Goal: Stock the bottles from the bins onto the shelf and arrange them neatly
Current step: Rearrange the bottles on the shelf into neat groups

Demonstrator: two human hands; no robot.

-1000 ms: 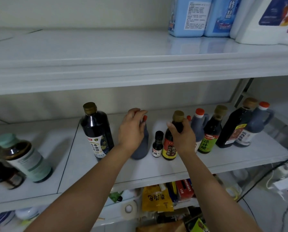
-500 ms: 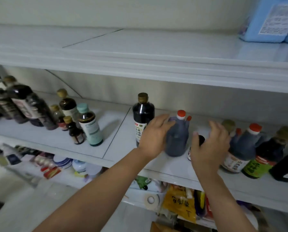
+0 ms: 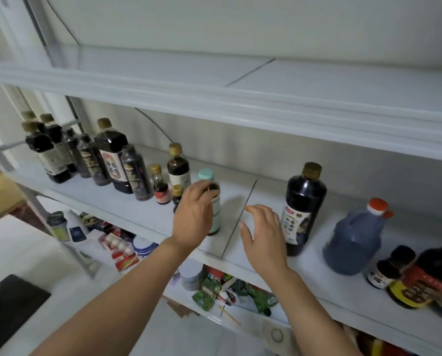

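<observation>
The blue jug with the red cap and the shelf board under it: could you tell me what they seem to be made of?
The blue jug looks like translucent matte plastic: dark liquid shows dimly through its moulded handle and body. The shelf board looks like smooth white-coated metal or laminate, with a faint sheen and a thin seam between panels; which one is unclear.

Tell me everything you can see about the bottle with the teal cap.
The teal-capped bottle stands upright on the middle shelf, just left of the seam between shelf panels. It has a round pale teal cap, dark brown contents at the shoulder, and a pale label with a teal band near the base; it looks like glass or clear plastic. The left hand wraps its near side, fingers at the neck, hiding much of the body. Small dark bottles stand close on its left.
</observation>
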